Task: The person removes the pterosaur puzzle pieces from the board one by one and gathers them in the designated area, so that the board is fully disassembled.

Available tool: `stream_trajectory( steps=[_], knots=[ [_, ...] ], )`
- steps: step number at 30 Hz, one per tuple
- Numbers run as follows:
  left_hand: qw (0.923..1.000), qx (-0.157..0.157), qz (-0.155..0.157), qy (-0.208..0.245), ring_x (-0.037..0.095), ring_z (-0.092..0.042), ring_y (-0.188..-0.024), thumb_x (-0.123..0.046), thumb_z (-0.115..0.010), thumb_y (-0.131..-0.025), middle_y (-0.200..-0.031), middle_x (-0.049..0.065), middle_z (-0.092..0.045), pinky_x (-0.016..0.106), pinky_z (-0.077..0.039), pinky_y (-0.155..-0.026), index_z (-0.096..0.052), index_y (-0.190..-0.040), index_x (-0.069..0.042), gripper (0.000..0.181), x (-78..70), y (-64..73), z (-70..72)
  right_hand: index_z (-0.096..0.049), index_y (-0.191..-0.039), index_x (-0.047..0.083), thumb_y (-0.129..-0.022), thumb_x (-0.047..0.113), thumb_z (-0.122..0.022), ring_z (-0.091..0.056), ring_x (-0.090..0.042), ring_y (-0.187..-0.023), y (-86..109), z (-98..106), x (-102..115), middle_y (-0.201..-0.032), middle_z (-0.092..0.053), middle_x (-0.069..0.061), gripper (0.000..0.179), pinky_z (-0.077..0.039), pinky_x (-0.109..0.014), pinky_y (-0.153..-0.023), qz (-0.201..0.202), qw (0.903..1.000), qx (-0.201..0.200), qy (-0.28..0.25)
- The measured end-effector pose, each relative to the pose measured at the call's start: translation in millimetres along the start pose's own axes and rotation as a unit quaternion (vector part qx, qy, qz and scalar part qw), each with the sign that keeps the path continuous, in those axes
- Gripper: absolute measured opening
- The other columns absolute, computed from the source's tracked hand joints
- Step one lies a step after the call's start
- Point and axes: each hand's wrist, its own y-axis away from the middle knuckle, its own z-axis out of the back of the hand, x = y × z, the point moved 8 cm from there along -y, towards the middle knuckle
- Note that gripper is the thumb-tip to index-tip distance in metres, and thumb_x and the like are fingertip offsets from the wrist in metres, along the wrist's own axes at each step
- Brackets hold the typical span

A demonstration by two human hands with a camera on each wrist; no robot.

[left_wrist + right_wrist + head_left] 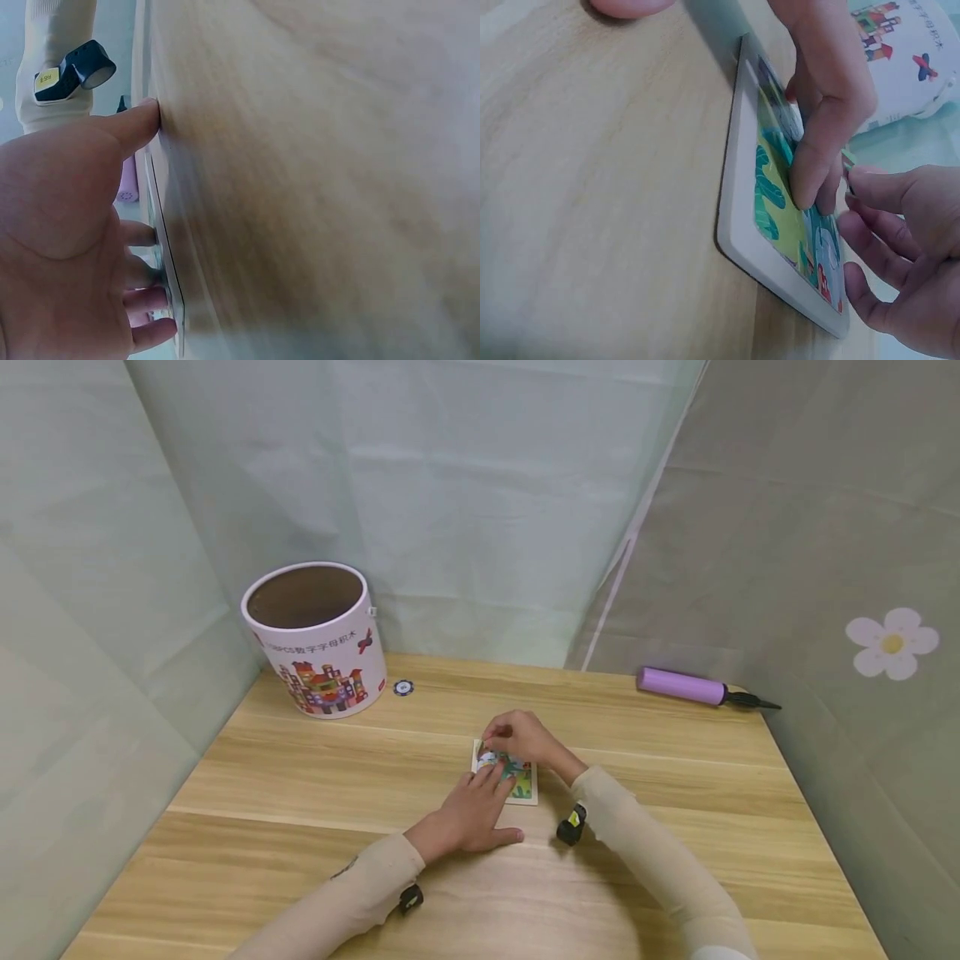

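A small picture puzzle [524,791] with a pale frame lies flat on the wooden table, showing green leaves and patches of blue and red. My left hand [472,812] rests over its near left part, fingers spread and fairly straight, fingertips touching the picture. The left thumb reaches out onto the table beside the frame. At the puzzle's far left corner my right hand [523,739] pinches a puzzle piece [847,160] between thumb and finger. Only a thin greenish edge of that piece shows; the fingers hide the rest.
A large open white bucket [322,643] printed with toy blocks stands at the back left, with a dark blue and white chip [403,687] beside it. Near the back right edge lies a purple hand pump [682,686]. Fabric walls enclose the table [300,777].
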Motion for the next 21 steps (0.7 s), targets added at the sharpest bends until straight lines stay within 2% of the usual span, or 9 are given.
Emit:
stream_trajectory(
  steps=[3,8,13,21],
  knots=[
    [1.0000,-0.005,-0.002,0.006,0.038,-0.028,-0.151,-0.067,-0.054,-0.096,-0.165,0.023,-0.026,0.056,-0.034,-0.117,-0.037,-0.156,-0.004,0.088,0.4,0.4,0.4,-0.079,-0.099,0.013,-0.097,0.017,-0.071,-0.069,-0.011,-0.091,2.4,7,-2,-0.095,-0.077,0.004,0.009,-0.057,-0.036,-0.087,0.009,0.9997,-0.020,-0.008],
    [0.9999,-0.008,-0.008,0.013,0.038,-0.029,-0.151,-0.065,-0.054,-0.097,-0.166,0.023,-0.024,0.057,-0.033,-0.117,-0.036,-0.157,-0.004,0.087,0.4,2.2,1.1,-0.081,-0.103,0.014,-0.097,0.018,-0.072,-0.068,-0.013,-0.092,12.1,26,-13,-0.099,-0.078,0.004,0.012,-0.057,-0.037,-0.087,-0.019,0.9976,-0.057,-0.035],
    [0.9998,0.000,-0.007,0.017,0.037,-0.026,-0.153,-0.063,-0.053,-0.099,-0.168,0.021,-0.020,0.054,-0.030,-0.121,-0.033,-0.159,-0.006,0.085,1.5,4.1,1.5,-0.081,-0.103,0.011,-0.097,0.016,-0.072,-0.069,-0.017,-0.094,27.5,50,-26,-0.100,-0.078,-0.001,0.012,-0.057,-0.039,-0.086,-0.030,0.9947,-0.093,-0.031],
    [0.9995,0.002,-0.009,0.030,0.035,-0.024,-0.154,-0.060,-0.054,-0.099,-0.169,0.018,-0.019,0.053,-0.027,-0.122,-0.032,-0.160,-0.007,0.084,3.7,3.6,0.2,-0.081,-0.104,0.008,-0.096,0.012,-0.072,-0.070,-0.023,-0.097,54.0,78,-47,-0.106,-0.078,-0.008,0.013,-0.058,-0.042,-0.089,-0.065,0.9913,-0.112,-0.021]
  ],
)
